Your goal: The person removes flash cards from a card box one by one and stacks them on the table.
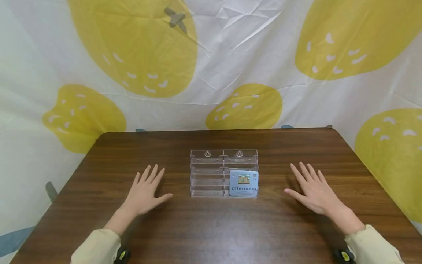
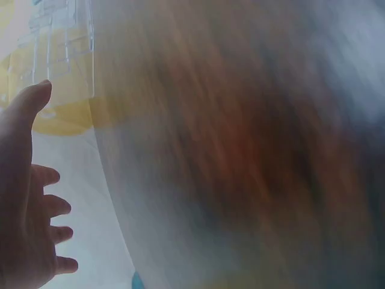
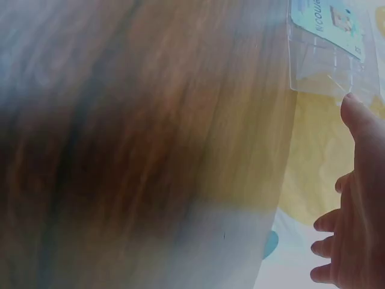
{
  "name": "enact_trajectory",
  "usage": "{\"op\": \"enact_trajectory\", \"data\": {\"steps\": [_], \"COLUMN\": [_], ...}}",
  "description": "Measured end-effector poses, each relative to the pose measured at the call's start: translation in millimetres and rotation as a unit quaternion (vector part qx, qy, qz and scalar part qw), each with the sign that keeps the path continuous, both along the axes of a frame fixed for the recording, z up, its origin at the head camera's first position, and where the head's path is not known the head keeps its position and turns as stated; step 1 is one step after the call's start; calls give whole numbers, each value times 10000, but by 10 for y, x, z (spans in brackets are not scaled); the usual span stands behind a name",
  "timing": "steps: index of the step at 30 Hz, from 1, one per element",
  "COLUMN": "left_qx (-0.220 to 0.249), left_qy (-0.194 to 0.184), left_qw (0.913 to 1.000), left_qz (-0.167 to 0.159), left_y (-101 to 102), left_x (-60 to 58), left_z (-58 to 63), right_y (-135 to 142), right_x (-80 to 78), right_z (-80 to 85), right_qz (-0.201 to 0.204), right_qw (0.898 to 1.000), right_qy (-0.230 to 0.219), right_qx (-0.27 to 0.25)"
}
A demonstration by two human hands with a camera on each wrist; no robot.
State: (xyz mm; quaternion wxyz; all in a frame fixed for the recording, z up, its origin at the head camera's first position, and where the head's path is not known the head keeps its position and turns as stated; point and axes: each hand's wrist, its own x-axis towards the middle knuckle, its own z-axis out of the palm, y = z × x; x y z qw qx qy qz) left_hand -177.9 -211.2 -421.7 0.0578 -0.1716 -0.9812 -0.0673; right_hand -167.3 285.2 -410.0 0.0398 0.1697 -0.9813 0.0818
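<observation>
A clear plastic tiered card rack (image 1: pixel 207 176) stands mid-table, with two columns of pockets. In its lower right pocket sits a light blue card (image 1: pixel 243 183), perhaps the front one of a stack, printed "afternoon" under a small picture. To the rack's left, my left hand (image 1: pixel 143 192) is palm down with fingers spread and nothing in it. My right hand (image 1: pixel 314 192) mirrors it on the other side, also spread and holding nothing. Both hands are apart from the rack. The left wrist view shows the rack (image 2: pixel 63 54) past my thumb; the right wrist view shows the card (image 3: pixel 329 24) too.
The brown wood-grain table (image 1: pixel 217 227) reaches back to a white cloth (image 1: pixel 158 113) printed with large yellow fruit. The cloth hangs behind the table and along both sides. Pale sleeves (image 1: pixel 97 247) and dark wrist straps (image 1: pixel 122 255) show at my wrists.
</observation>
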Motion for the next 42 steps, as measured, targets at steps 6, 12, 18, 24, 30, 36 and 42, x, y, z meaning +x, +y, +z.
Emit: {"op": "enact_trajectory", "data": {"steps": [6,12,18,24,30,36,42], "left_qx": [145,284,411,570,837,1168,1179], "left_qy": [165,174,261,473,515,748,868], "left_qw": [9996,9989,9979,9958,9935,9870,9835], "left_qz": [-166,-318,-438,-547,-568,-811,-1063], "left_y": [116,225,313,402,480,548,606], "left_x": [7,-1,-28,-79,-117,-143,-164], "left_z": [27,57,50,25,2,2,1], "right_y": [-38,-53,-75,-137,-198,-238,-282], "right_x": [-9,-37,-51,-51,-35,-16,-5], "right_z": [-20,-19,-18,-26,-18,-3,-4], "right_qz": [140,420,512,526,411,352,287], "right_qw": [9997,9964,9933,9922,9910,9902,9849], "right_qy": [157,679,940,857,535,330,70], "right_qx": [-121,-300,-426,-734,-1156,-1314,-1708]}}
